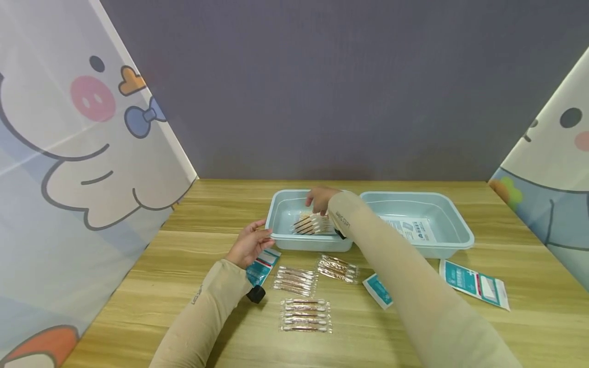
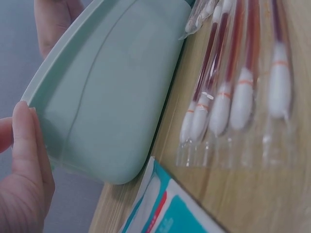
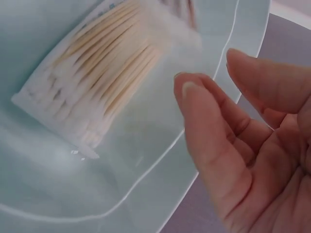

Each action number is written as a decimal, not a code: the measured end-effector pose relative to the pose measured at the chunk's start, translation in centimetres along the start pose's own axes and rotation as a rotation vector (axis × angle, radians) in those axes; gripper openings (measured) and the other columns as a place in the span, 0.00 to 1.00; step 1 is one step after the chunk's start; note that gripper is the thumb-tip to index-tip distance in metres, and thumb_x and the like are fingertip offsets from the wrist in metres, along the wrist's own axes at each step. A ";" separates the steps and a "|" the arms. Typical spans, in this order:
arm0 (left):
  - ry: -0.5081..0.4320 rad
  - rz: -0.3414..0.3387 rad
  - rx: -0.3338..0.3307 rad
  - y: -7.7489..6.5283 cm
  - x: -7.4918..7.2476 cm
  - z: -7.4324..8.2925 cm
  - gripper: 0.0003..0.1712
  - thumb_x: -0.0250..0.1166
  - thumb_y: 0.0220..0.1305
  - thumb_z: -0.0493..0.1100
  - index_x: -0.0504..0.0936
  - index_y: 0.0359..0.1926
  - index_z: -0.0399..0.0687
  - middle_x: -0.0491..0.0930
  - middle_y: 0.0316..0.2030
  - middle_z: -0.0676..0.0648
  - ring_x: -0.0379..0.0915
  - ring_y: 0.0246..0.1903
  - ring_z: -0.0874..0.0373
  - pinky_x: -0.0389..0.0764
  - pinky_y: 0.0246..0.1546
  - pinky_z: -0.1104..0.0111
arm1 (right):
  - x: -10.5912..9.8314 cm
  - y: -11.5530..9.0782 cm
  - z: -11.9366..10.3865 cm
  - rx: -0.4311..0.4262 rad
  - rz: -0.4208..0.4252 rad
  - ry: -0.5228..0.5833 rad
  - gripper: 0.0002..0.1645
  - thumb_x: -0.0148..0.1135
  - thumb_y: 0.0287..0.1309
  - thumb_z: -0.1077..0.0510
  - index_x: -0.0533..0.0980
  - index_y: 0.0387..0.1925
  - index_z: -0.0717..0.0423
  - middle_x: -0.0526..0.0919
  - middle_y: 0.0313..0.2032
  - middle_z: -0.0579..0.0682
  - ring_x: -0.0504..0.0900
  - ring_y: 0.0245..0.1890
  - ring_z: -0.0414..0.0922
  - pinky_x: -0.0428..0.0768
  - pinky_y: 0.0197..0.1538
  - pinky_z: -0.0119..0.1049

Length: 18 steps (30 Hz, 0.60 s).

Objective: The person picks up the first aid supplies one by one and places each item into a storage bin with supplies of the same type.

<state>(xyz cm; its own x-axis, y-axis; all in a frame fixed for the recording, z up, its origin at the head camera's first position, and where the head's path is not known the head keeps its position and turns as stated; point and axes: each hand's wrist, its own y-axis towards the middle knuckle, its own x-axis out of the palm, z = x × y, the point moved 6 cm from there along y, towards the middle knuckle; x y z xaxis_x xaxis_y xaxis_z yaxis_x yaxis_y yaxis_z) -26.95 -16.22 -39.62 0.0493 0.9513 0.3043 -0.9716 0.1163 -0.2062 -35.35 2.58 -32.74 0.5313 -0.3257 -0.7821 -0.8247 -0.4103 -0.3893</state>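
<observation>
My left hand (image 1: 250, 244) pinches the rim at the near left corner of a pale blue plastic basin (image 1: 313, 244), with its fingers (image 2: 26, 145) on the outer wall. Over the same basin hovers my right hand (image 1: 320, 198), its thumb and fingertips apart and nothing between them. Inside lies a clear pack of wooden-stick cotton swabs (image 3: 104, 68). Brown-stemmed cotton swabs (image 1: 303, 225) lie there too, below the right hand. Under my left wrist is a teal and white packet (image 1: 262, 266), partly hidden by the hand.
A second pale blue basin (image 1: 460, 225) stands to the right, holding a white printed packet (image 1: 416, 230). In front lie three clear strips of brown-stemmed swabs (image 1: 306, 315), (image 1: 295, 281), (image 1: 337, 268). Teal packets (image 1: 378, 291), (image 1: 476, 283) rest on the wooden table (image 1: 221, 204), which meets a grey partition (image 1: 340, 102).
</observation>
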 end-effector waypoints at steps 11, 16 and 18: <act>-0.018 -0.009 -0.016 0.2 -0.1 -0.3 0.29 0.51 0.70 0.28 0.55 0.68 0.30 0.73 0.41 0.38 0.75 0.25 0.62 0.82 0.31 0.78 | -0.9 -2.4 0.7 -0.021 0.005 -0.003 0.19 0.59 0.64 0.63 0.74 0.56 0.55 0.71 0.57 0.56 0.79 0.35 0.47 0.81 0.27 0.34; -0.040 -0.026 -0.012 0.2 -0.2 -0.2 0.29 0.51 0.70 0.28 0.53 0.69 0.30 0.75 0.39 0.40 0.76 0.24 0.62 0.82 0.31 0.78 | -0.8 -3.4 0.2 -0.053 -0.014 0.000 0.19 0.61 0.63 0.61 0.74 0.56 0.55 0.75 0.46 0.53 0.79 0.34 0.48 0.81 0.25 0.35; -0.050 -0.025 -0.008 0.2 -0.2 -0.2 0.29 0.51 0.70 0.28 0.54 0.69 0.30 0.76 0.37 0.40 0.77 0.24 0.62 0.82 0.31 0.78 | -0.4 -3.8 0.2 -0.079 -0.028 0.012 0.19 0.61 0.63 0.61 0.74 0.56 0.55 0.76 0.41 0.53 0.78 0.31 0.47 0.82 0.26 0.38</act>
<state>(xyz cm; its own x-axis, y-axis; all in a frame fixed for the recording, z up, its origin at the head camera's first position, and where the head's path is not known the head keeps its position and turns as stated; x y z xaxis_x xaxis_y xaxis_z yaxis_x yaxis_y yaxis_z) -27.14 -16.35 -39.89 0.0615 0.9328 0.3550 -0.9683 0.1421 -0.2056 -32.52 4.45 -31.04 0.5565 -0.3233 -0.7654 -0.7919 -0.4850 -0.3710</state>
